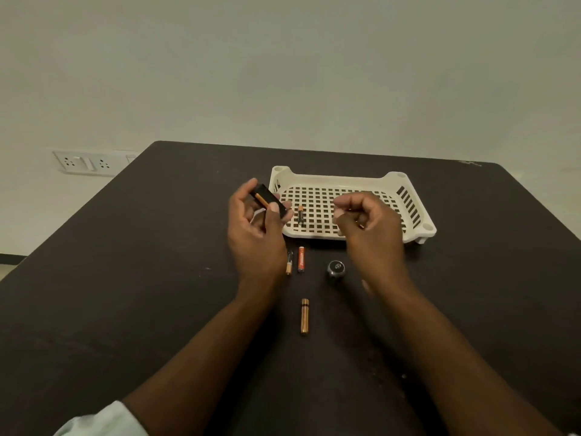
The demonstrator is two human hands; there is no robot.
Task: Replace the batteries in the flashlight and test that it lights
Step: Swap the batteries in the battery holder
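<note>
My left hand [251, 228] grips a black battery holder [269, 200] with a copper-tipped battery showing in it, raised above the table beside the tray. To its right, my right hand [367, 225] hovers over the tray's front edge with fingers curled; nothing shows in it. One battery [301, 214] lies inside the white slotted tray [333, 180]. Two batteries lie on the table below my left hand, a black and gold one [289, 263] and an orange one [301, 259]. A copper-coloured battery [304, 316] lies nearer me. A round black flashlight cap [335, 268] stands on the table.
The dark table [157, 278] runs to a far edge against a pale wall. A white socket plate [86, 163] sits on the wall at the left. A light sleeve [103, 420] shows at the bottom left.
</note>
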